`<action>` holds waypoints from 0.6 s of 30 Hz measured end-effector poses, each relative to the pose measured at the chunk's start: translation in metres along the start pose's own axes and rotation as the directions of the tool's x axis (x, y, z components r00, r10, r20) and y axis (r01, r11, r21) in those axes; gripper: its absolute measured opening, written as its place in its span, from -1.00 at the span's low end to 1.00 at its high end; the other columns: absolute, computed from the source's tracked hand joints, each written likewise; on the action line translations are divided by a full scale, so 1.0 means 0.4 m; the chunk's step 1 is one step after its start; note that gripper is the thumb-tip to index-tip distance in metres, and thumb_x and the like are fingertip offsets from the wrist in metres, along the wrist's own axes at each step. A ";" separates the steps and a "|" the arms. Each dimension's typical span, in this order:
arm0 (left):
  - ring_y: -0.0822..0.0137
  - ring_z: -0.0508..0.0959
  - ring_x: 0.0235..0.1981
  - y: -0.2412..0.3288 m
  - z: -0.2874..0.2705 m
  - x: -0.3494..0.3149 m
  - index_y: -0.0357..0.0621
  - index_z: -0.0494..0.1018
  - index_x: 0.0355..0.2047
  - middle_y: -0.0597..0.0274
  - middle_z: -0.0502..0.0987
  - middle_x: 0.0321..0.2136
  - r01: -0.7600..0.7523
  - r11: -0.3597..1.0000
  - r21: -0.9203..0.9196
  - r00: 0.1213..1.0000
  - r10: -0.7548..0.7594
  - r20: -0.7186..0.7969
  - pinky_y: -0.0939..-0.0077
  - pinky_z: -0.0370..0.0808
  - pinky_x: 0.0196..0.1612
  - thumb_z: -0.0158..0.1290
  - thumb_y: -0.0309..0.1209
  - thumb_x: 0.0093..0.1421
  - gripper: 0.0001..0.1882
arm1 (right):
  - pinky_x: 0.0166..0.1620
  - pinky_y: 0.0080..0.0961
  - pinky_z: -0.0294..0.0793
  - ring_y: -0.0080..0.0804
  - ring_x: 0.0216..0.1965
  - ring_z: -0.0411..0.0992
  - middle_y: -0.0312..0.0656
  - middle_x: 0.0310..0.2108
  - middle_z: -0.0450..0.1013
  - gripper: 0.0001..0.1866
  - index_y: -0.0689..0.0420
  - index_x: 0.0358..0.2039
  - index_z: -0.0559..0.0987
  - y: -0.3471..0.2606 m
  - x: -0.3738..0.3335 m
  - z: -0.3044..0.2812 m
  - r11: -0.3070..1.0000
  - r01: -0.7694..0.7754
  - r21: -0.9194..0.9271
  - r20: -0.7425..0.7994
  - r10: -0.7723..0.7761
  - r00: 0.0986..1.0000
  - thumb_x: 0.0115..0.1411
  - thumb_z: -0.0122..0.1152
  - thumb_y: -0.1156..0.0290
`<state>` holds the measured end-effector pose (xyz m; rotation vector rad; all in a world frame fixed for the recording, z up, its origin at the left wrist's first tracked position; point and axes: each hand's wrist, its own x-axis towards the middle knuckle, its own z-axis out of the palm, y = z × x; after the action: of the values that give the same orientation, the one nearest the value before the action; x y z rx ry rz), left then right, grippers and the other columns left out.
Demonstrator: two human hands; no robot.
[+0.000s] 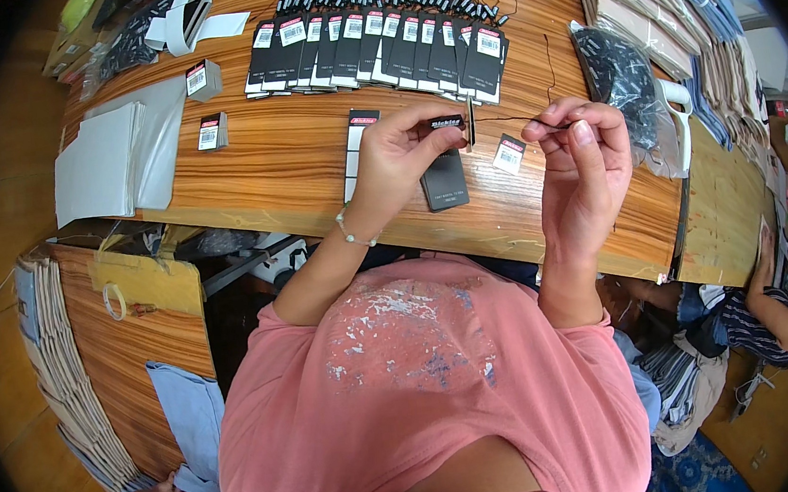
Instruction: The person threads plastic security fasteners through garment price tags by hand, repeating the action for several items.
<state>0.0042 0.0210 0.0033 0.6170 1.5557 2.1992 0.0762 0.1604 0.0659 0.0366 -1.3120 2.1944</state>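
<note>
My left hand [394, 151] is closed in a pinch on a black hang tag [471, 127], turned nearly edge-on above the table. A small black piece with white lettering [444, 123] also shows between its fingers. A thin black string [507, 119] runs from the tag to my right hand [586, 147], whose fingertips pinch it. Below the hands lie a stack of black tags [446, 184] and a small white label card with a red-and-black top [508, 153]. Partly behind my left wrist is a long white label strip [351, 160].
Strung black tags [375, 53] fan across the back. Two small card stacks [212, 132] and white plastic sheets [97, 165] lie left. Right are a bag of black strings [615, 73], a white tape dispenser [681, 128] and folded garments [646, 8]. Other people's arms [772, 304] show at the sides.
</note>
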 end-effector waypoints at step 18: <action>0.53 0.46 -0.43 0.168 0.008 0.005 -0.39 0.36 -0.30 0.17 0.45 -0.39 -0.065 0.995 -0.075 0.995 0.071 0.077 0.75 0.43 -0.36 0.00 -0.68 0.00 -0.80 | -0.31 -0.70 0.37 -0.55 -0.40 0.40 -0.19 -0.40 0.37 -0.82 0.29 -0.35 0.38 -0.002 -0.009 0.018 0.952 -0.120 -0.281 0.128 0.161 0.979 -0.02 0.11 0.67</action>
<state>0.0009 0.0030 0.0680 0.7355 1.4292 2.2410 0.0777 0.1531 0.0691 0.0012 -1.7399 2.1407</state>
